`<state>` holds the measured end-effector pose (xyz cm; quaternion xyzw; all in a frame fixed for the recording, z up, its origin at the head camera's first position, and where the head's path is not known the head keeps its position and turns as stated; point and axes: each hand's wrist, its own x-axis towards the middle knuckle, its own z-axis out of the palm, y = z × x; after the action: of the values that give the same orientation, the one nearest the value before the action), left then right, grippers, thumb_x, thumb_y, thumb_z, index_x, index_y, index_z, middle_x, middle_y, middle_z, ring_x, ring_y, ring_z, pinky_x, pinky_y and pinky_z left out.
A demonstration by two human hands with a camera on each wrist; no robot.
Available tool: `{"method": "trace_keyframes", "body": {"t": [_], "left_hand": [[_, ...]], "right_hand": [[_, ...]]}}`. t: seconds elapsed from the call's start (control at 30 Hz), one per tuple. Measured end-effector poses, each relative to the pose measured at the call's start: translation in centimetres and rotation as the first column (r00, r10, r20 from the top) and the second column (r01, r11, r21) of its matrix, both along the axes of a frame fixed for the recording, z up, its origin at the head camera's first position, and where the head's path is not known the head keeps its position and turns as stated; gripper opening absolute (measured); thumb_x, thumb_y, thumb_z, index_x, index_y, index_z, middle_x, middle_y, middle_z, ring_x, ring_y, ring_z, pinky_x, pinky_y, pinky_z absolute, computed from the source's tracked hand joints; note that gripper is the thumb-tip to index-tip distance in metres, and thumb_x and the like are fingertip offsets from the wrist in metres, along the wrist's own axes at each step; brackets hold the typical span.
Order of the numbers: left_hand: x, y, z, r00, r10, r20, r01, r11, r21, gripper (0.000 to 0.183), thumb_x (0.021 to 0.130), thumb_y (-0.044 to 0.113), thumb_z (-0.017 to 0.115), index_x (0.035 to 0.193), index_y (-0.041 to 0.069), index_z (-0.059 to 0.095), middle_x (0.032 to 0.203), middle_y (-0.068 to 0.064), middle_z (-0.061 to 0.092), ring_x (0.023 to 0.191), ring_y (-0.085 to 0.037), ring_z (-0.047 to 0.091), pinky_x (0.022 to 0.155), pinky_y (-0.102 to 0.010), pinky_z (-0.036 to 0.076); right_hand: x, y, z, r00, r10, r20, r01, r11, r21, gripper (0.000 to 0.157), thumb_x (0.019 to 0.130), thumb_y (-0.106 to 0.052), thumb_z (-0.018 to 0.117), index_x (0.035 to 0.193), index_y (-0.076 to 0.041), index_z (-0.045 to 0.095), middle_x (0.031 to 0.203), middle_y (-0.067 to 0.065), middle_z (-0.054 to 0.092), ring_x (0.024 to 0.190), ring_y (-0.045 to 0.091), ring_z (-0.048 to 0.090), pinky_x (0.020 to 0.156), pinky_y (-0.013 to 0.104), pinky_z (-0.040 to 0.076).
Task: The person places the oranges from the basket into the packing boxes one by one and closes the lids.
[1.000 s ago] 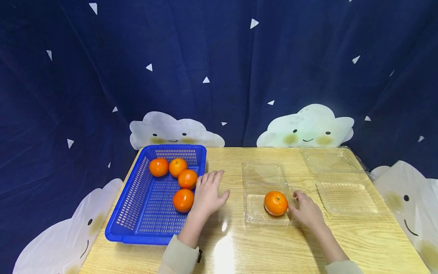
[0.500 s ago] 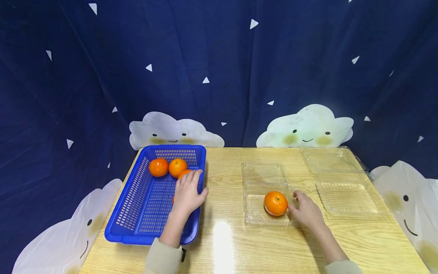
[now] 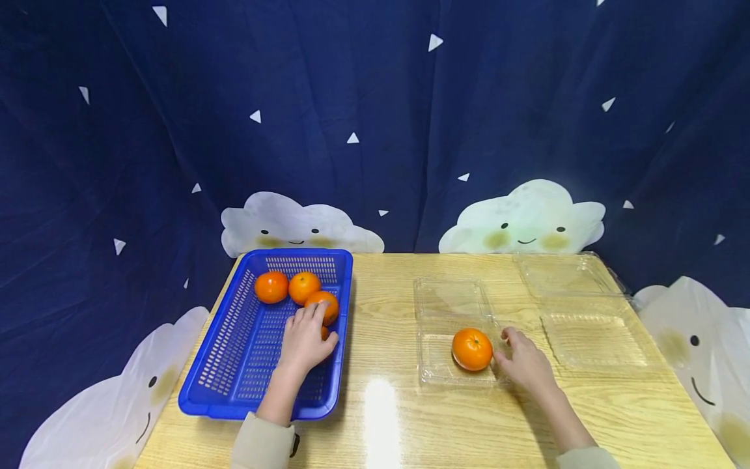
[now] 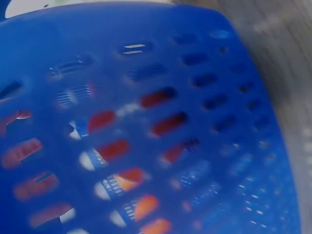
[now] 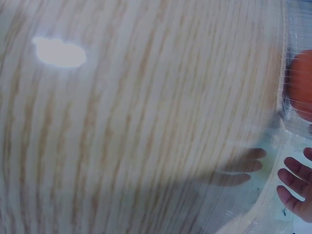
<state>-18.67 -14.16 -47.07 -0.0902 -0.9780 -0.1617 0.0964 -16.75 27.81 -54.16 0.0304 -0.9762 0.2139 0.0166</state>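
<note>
My left hand [image 3: 306, 341] is lowered into a blue plastic basket [image 3: 196, 384], fingers spread over an orange [image 3: 324, 333] that it mostly covers. Its fingertips overlap a second orange [image 3: 329, 306]; contact is unclear. In the left wrist view the basket wall [image 4: 146, 73] hides the hand, and oranges [image 4: 146, 207] show through its slots. My right hand [image 3: 526, 365] stays at the right edge of a clear plastic clamshell box [image 3: 432, 374], loosely bent fingers beside the orange [image 3: 472, 349] inside. In the right wrist view its fingers [image 5: 295, 185] are spread apart.
Two more oranges, one at the far left [image 3: 271, 287] and one beside it [image 3: 305, 288], sit in the basket's back. Another opened clear box [image 3: 594, 335] lies at the table's right. A dark blue curtain [image 3: 375, 85] hangs behind the wooden table [image 3: 387, 293].
My left hand has moved left and down from beyond the basket's right rim to over the nearest orange inside. The right hand and the boxed orange have kept their places.
</note>
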Motion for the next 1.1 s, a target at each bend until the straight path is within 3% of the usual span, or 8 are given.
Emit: {"method": "trace_keyframes", "body": {"t": [0.3,0.6,1.1], "left_hand": [[0.1,-1.1,-1.3,0.998,0.006,0.060,-0.004,1.000,-0.021,0.062,0.072,0.026,0.067,0.127,0.006,0.049,0.122,-0.018,0.051,0.109,-0.038,0.046,0.090,-0.055,0.035],[0.2,-1.9,-2.0,0.990,0.011,0.141,-0.009,1.000,-0.012,0.065,0.071,0.030,0.069,0.129,0.007,0.048,0.125,-0.019,0.048,0.114,-0.039,0.043,0.090,-0.058,0.035],[0.3,-2.1,-3.0,0.978,0.003,0.208,-0.001,1.000,-0.009,0.067,0.069,0.030,0.073,0.127,0.007,0.050,0.123,-0.019,0.047,0.110,-0.042,0.044,0.089,-0.060,0.036]], "right_hand": [[0.0,0.0,0.1,1.000,0.000,0.006,0.000,1.000,-0.002,0.039,0.082,-0.024,0.060,0.112,-0.002,0.050,0.108,0.017,0.057,0.086,0.032,0.056,0.059,0.043,0.046],[0.0,0.0,0.0,1.000,0.000,0.002,0.000,1.000,-0.002,0.039,0.081,-0.024,0.061,0.111,-0.001,0.050,0.107,0.017,0.057,0.086,0.033,0.057,0.060,0.044,0.046],[0.0,0.0,-0.1,1.000,0.001,-0.008,-0.001,1.000,0.004,0.038,0.081,-0.024,0.061,0.110,-0.002,0.050,0.105,0.016,0.057,0.086,0.034,0.056,0.061,0.045,0.045]]}}
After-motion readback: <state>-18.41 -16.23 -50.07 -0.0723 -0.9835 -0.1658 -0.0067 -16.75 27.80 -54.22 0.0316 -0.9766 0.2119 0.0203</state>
